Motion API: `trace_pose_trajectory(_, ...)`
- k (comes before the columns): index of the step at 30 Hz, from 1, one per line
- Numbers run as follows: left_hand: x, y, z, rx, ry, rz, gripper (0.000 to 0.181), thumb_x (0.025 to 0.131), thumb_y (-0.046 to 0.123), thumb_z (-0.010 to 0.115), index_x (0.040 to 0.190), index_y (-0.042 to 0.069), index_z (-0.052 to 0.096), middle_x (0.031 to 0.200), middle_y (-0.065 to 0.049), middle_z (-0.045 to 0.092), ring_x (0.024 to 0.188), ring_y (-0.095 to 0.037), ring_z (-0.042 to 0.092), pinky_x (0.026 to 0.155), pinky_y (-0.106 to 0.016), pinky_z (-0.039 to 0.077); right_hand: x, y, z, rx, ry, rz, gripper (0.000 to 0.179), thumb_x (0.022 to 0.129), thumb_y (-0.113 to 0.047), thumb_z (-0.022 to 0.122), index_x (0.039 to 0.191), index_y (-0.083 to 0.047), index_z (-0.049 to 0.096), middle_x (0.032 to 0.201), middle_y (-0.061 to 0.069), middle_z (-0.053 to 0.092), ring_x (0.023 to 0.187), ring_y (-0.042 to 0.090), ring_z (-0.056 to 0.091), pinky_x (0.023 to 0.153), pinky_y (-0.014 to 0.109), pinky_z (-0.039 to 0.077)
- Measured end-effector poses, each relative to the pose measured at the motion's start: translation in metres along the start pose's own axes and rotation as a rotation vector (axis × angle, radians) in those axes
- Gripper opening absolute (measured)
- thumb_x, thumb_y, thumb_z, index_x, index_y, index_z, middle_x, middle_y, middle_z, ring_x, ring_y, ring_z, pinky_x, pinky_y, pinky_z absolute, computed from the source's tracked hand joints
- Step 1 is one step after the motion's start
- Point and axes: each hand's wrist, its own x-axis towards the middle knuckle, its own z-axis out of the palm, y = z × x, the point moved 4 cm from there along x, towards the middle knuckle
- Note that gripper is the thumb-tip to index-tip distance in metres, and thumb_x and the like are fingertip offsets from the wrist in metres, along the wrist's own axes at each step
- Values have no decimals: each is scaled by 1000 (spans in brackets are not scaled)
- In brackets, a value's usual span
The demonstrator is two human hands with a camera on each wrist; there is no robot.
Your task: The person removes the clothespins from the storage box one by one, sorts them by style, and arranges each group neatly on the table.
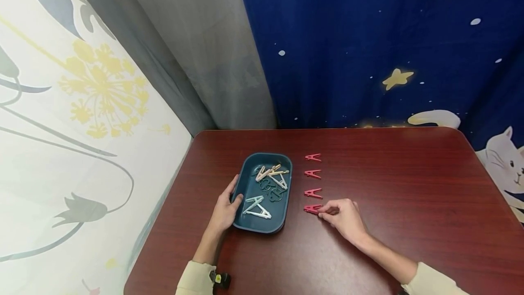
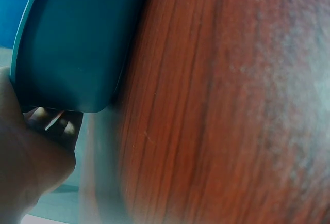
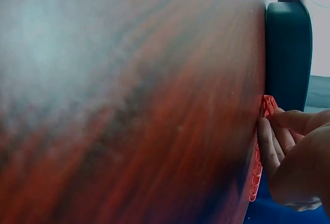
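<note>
My left hand (image 1: 224, 208) grips the left wall of a dark teal plastic tray (image 1: 259, 229), its thumb over the rim and its fingers on the outside. Inside lie loose clothespins: a pale pink one (image 1: 262, 174), a mint one (image 1: 254, 202) and several white or yellow ones, along with dark green pieces (image 1: 273, 191) that have rings. To the right of the tray, my right hand (image 1: 347, 220) pinches the handle end of a red clothespin (image 1: 312, 209) at the table surface. Beyond it, three more red clothespins (image 1: 313, 193) form a column, their narrow ends towards the tray.
The reddish-brown wooden table (image 1: 393, 172) has rounded far corners. A blue star-patterned curtain (image 1: 335, 58) and a grey curtain (image 1: 204, 44) hang behind it. On the left stands a wall with a floral print (image 1: 102, 94).
</note>
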Motion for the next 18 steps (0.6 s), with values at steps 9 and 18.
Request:
trace_pose_trajectory(9,0,0,0,4,13,10,67,104,-2,61,166,9,37,162,-14,47,139,-33,53,114,-54,38,-3,0,1,3,-22,19,22,74,-3,96,75,-20,82,73,-13,75,63,0,65,59,21,51)
trace_pose_trajectory(18,-1,6,1,-21,12,7,67,104,-4,60,166,7,37,162,-18,46,141,-37,51,115,-58,35,-3,3,3,-17,-46,39,27,72,-7,98,70,-23,77,67,-18,69,58,1,58,58,23,48)
